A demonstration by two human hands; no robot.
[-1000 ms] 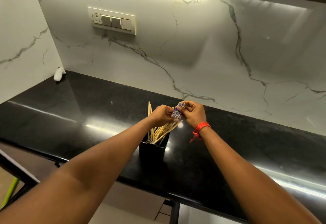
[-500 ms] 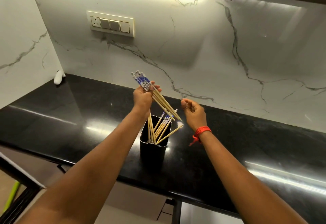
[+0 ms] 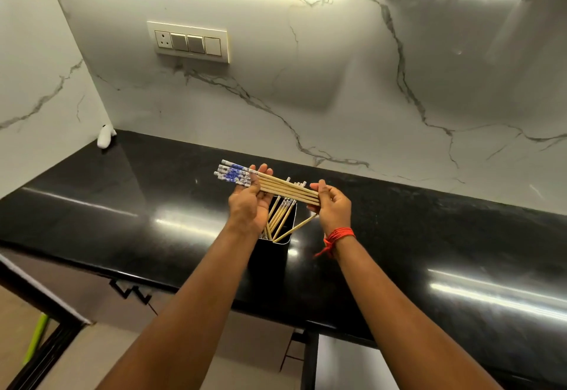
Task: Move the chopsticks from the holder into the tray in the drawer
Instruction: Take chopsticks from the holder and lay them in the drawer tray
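A bundle of several wooden chopsticks [image 3: 285,188] with blue-and-white patterned ends lies almost level above the holder. My left hand [image 3: 250,202] grips the bundle near its patterned ends, thumb over the top. My right hand [image 3: 333,205] holds the plain tips at the other end with curled fingers. Below them the black square holder [image 3: 270,254] stands on the black counter, with several more chopsticks [image 3: 280,216] leaning inside it. No drawer or tray is in view.
The glossy black counter [image 3: 429,236] runs along a white marble wall. A small white object [image 3: 106,138] lies in the far left corner. A switch plate [image 3: 188,41] is on the wall. The counter's front edge and dark cabinet fronts are below.
My left hand has lifted a bundle of chopsticks out of the holder and turned it level. My right hand has come up and taken hold of the plain tips.
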